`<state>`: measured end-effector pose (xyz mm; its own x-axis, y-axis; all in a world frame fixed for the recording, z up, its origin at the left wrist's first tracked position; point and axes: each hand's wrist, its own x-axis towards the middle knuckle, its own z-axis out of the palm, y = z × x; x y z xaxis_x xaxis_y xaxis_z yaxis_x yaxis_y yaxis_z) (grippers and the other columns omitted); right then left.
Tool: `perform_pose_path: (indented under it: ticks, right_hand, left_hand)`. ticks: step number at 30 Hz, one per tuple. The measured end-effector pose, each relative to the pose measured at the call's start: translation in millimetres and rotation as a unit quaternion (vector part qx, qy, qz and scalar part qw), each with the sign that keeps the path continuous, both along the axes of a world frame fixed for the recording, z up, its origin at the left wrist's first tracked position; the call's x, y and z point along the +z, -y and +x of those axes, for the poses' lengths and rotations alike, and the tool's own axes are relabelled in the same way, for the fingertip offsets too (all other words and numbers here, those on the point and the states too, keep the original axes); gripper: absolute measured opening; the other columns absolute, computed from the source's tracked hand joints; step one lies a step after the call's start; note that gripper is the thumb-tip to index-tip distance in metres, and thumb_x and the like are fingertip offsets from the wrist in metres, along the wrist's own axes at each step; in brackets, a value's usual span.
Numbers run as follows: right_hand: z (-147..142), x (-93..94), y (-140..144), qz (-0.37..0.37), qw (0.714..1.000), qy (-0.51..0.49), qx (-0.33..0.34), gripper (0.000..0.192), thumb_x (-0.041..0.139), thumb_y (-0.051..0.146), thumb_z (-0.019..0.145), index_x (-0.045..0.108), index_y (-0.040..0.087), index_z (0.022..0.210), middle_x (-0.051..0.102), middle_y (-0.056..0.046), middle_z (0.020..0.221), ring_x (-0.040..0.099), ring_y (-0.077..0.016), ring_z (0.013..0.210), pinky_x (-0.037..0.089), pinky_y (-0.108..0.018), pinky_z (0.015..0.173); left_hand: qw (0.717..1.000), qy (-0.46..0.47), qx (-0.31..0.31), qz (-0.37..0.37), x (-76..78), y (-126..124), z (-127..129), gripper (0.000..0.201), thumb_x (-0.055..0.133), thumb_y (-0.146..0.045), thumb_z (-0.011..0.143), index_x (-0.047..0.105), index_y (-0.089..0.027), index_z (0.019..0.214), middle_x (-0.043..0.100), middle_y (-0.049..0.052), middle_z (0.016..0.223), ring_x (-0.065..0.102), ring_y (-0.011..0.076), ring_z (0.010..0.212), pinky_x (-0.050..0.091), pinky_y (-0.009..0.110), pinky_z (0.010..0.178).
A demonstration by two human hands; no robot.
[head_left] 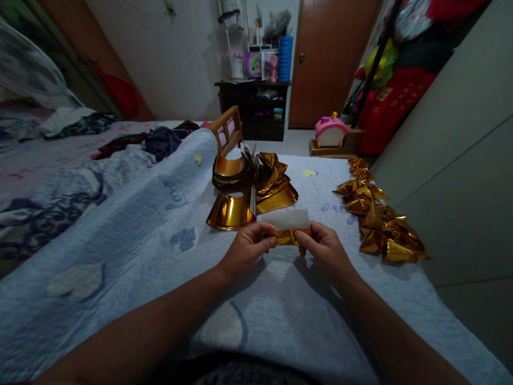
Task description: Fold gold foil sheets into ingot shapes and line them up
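Note:
Between my two hands is a sheet of gold foil paper (285, 237), its white back showing at the far side and a gold strip turned over along the near edge. My left hand (253, 243) pinches its left end with thumb and fingers. At the right end, my right hand (320, 246) grips it with the thumb lying on the gold strip. Just beyond sits a curved stack of shiny gold sheets (231, 211), with more gold foil sheets (276, 184) piled behind it. Folded gold foil pieces (374, 214) lie in a row to the right.
A pale blue quilt (280, 310) with heart patterns covers the surface under my hands. Rumpled clothes (164, 141) lie to the left. A wooden chair back (226, 128) stands at the far edge, and a pink toy (331, 130) sits on a box beyond. A pale cabinet (460, 176) borders the right side.

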<state>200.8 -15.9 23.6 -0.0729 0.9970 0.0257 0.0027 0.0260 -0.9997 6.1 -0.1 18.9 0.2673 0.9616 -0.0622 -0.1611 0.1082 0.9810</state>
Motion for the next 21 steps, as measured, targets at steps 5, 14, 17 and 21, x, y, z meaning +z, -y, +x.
perform_pose_path:
  ticks: [5,14,17,21]
  right_hand:
    - [0.2,1.2,1.2,-0.008,1.0,0.024,-0.015,0.027,0.071,0.045,0.079,0.065,0.019,0.075,0.053,0.003,0.055,0.047,-0.0125,0.051,0.035,-0.024,0.048]
    - [-1.0,2.2,0.9,-0.025,0.999,0.037,-0.024,0.026,0.071,0.042,0.076,0.068,0.017,0.079,0.051,0.004,0.055,0.042,-0.0114,0.05,0.032,-0.025,0.048]
    - [-0.7,1.2,1.2,-0.027,0.999,0.038,-0.021,0.027,0.071,0.043,0.077,0.068,0.016,0.079,0.051,0.003,0.056,0.041,-0.0112,0.05,0.031,-0.025,0.048]
    - [-0.9,2.5,1.2,-0.017,0.999,0.037,-0.015,0.027,0.07,0.043,0.077,0.066,0.016,0.076,0.051,0.003,0.057,0.041,-0.0111,0.052,0.031,-0.025,0.049]
  left_hand:
    - [1.0,0.002,-0.013,0.002,0.2,0.9,0.1,0.023,0.081,-0.029,0.071,0.065,-0.017,0.084,0.062,-0.002,0.068,0.052,0.0104,0.061,0.04,0.023,0.06]
    - [0.999,-0.043,-0.011,0.029,0.6,1.0,-0.8,0.024,0.077,-0.032,0.076,0.059,-0.017,0.072,0.053,-0.004,0.065,0.046,0.0094,0.06,0.036,0.023,0.06]
    - [0.999,-0.038,-0.018,0.024,-0.4,0.3,-0.6,0.024,0.077,-0.03,0.075,0.058,-0.017,0.073,0.051,-0.005,0.066,0.044,0.0089,0.06,0.035,0.023,0.059]
    - [0.999,-0.036,-0.017,0.029,-1.6,-0.5,-0.2,0.022,0.078,-0.027,0.073,0.058,-0.016,0.073,0.053,-0.004,0.068,0.047,0.0091,0.062,0.036,0.023,0.06]
